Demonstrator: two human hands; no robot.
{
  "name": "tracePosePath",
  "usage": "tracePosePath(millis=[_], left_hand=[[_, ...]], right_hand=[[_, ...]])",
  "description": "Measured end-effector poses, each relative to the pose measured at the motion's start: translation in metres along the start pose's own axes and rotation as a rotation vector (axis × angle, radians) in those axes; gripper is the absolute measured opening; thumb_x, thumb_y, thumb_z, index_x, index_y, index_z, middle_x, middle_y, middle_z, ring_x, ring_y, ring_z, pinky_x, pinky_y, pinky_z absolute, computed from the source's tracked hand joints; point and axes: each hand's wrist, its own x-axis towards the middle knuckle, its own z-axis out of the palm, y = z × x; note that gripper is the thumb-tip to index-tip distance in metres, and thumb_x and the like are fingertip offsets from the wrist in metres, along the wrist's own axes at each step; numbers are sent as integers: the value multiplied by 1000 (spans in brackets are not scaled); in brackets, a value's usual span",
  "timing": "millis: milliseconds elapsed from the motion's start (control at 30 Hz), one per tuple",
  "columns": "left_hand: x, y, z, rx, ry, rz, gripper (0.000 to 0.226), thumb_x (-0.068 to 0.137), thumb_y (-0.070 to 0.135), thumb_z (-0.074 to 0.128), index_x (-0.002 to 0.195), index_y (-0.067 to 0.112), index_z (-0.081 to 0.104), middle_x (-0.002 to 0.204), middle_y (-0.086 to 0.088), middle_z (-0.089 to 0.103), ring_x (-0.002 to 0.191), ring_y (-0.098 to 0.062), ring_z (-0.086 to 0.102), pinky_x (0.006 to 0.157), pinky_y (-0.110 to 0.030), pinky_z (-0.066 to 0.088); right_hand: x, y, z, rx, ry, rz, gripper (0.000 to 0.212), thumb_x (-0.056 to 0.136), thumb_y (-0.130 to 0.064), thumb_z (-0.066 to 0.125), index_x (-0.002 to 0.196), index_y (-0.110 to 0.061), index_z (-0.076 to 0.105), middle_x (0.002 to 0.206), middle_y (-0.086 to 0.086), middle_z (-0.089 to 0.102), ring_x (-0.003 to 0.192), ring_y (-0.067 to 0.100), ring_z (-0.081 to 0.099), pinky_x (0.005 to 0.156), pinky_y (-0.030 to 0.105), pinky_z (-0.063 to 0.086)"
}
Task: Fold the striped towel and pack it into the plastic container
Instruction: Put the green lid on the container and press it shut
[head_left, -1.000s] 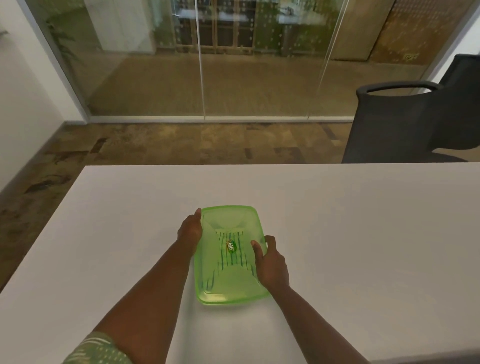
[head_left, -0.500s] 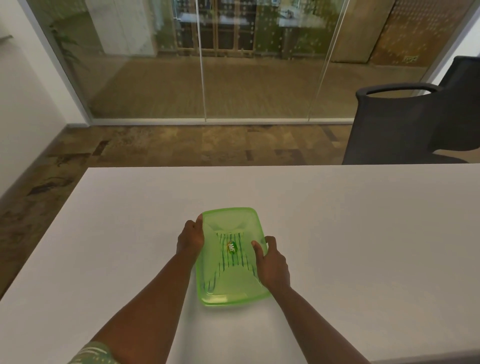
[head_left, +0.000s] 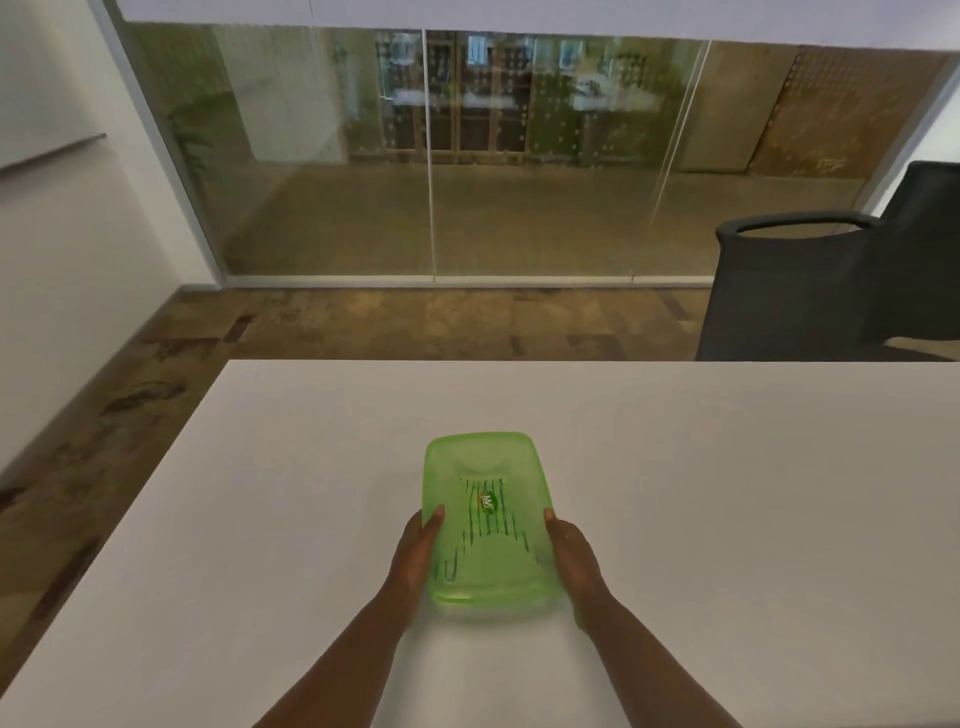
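left hand, right hand now nearer on container, fingers round it; chair beyond

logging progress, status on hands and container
Left hand and right hand grip green container at its sides. Lid on, striped towel inside. Nothing in the way.

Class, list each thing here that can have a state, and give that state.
plastic container: closed, held at both long sides.
striped towel: packed inside, seen through the green plastic.
left hand: holds the container's left side.
right hand: holds its right side.
chair: unoccupied.
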Motion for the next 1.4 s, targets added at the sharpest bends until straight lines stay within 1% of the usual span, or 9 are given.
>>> tracePosePath(millis=[233,400,500,700,833,1033,1100,1200,1400], left_hand=[[-15,0,11,4,19,29,52,89,14,60,137,9,40,134,-16,55,121,-32,54,105,-45,44],[-13,18,13,21,12,90,54,85,11,65,134,8,43,129,-16,57,110,-29,58,95,-39,48],[-12,27,11,22,28,102,63,82,13,69,136,12,36,127,-13,56,102,-24,55,87,-34,47],[-3,52,-16,45,26,146,65,77,13,74,133,11,40,128,-15,56,104,-26,56,90,-37,49],[3,68,-44,92,84,170,64,77,17,75,132,11,43,128,-15,57,113,-30,57,98,-44,49],[14,86,-97,115,167,178,61,77,21,74,130,10,46,126,-14,58,112,-30,57,97,-42,48],[20,89,-114,113,182,172,59,78,22,74,129,10,49,126,-14,60,109,-29,58,96,-41,49],[29,92,-138,116,205,162,57,79,23,73,129,9,50,126,-15,61,112,-30,58,97,-43,48],[48,96,-175,113,263,147,54,84,24,67,131,11,47,128,-16,58,111,-31,57,93,-42,47]], right_hand=[[-24,-8,4,245,-33,-24,40,96,-22,47,134,-13,44,132,14,54,119,30,52,103,45,43],[-29,-16,5,308,-19,-55,38,97,-20,44,134,-12,43,131,14,55,118,30,53,103,47,43],[-30,-24,10,327,-13,-81,38,97,-20,43,134,-11,42,132,15,54,118,31,53,103,49,43],[-29,-50,32,309,-45,-119,38,98,-22,41,135,-14,41,132,12,55,118,30,53,100,42,44],[-28,-66,58,300,-99,-112,36,98,-22,39,134,-18,42,130,10,55,116,28,53,90,34,42],[-24,-91,106,218,-214,-118,38,96,-17,40,134,-20,43,130,8,56,117,26,52,97,37,43],[-23,-99,120,195,-267,-106,40,94,-12,39,133,-19,44,125,6,57,113,24,53,89,33,47],[-23,-111,139,156,-330,-79,43,92,-8,38,132,-21,43,117,2,55,103,19,51,63,20,37],[-9,-117,180,78,-424,-69,47,93,-6,36,136,-23,37,134,6,52,105,19,50,64,22,39]])
